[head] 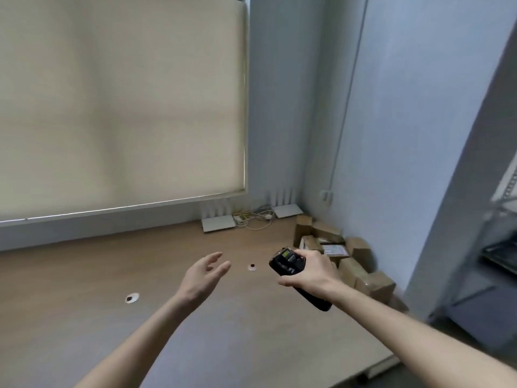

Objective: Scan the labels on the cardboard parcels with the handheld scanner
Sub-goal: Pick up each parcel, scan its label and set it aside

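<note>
My right hand (pixel 313 273) grips a black handheld scanner (pixel 286 264) with a small lit screen, held above the wooden table (pixel 84 275). Several brown cardboard parcels (pixel 361 264) lie heaped along the table's right side against the wall, just behind and right of the scanner. One parcel shows a white label (pixel 334 250) facing up. My left hand (pixel 205 273) hovers over the table's middle with fingers spread, holding nothing.
Two white routers (pixel 218 222) (pixel 288 210) with a tangle of cables (pixel 253 218) stand at the table's back edge under a lowered roller blind (pixel 120 107). Two small round marks (pixel 131 298) (pixel 252 266) sit on the tabletop. A grey pillar (pixel 461 219) rises at the right.
</note>
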Tool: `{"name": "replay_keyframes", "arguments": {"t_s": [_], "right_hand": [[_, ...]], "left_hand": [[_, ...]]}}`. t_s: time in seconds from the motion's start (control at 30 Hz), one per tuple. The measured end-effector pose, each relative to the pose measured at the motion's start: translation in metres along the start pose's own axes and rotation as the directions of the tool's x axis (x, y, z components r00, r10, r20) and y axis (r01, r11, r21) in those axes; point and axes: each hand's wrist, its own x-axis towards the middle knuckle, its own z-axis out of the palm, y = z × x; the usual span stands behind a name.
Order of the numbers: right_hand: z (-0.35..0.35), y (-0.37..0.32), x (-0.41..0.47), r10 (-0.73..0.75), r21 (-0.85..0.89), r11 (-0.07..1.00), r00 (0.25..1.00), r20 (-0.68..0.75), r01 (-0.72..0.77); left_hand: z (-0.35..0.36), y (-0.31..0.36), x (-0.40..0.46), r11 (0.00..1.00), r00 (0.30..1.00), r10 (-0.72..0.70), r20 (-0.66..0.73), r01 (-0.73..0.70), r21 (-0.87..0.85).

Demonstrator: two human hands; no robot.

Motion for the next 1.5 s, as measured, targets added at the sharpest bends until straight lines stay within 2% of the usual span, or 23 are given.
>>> {"name": "replay_keyframes", "arguments": {"t_s": [0.2,0.43,0.73,0.93,1.13,1.27,1.37,1.43,1.5], "right_hand": [[-0.081,0.129,0.015,0.178,-0.022,0.983,0.98,-0.091,-0.181],[-0.114,0.238,0.049,0.397,0.038,0.918,0.911,-0.113,-0.396],[-0.126,0.355,0.146,0.537,0.007,0.842,0.837,-0.111,-0.539],[-0.117,0.421,0.214,0.606,-0.012,0.794,0.792,-0.076,-0.608],[-0.098,0.482,0.269,0.623,-0.038,0.781,0.782,-0.009,-0.623],[-0.082,0.527,0.302,0.614,-0.068,0.789,0.788,0.057,-0.61],[-0.065,0.561,0.324,0.596,-0.092,0.803,0.794,0.12,-0.588],[-0.054,0.581,0.338,0.577,-0.081,0.817,0.801,0.161,-0.571],[-0.044,0.597,0.35,0.54,-0.057,0.84,0.819,0.192,-0.54]], "left_hand": [[0.14,0.071,0.045,0.996,0.98,0.083,0.181,-0.079,-0.028],[0.26,0.106,0.105,0.994,0.939,0.097,0.33,-0.107,0.013],[0.403,0.109,0.224,0.993,0.887,0.086,0.453,-0.112,0.032],[0.486,0.088,0.294,0.991,0.853,0.027,0.522,-0.09,0.095],[0.559,0.062,0.338,0.986,0.831,-0.074,0.551,-0.02,0.163],[0.607,0.039,0.349,0.983,0.834,-0.144,0.533,0.061,0.171],[0.643,0.019,0.346,0.963,0.838,-0.263,0.478,0.196,0.186],[0.663,0.007,0.339,0.913,0.789,-0.404,0.462,0.383,0.143],[0.68,-0.002,0.332,0.809,0.703,-0.541,0.462,0.585,0.057]]}}
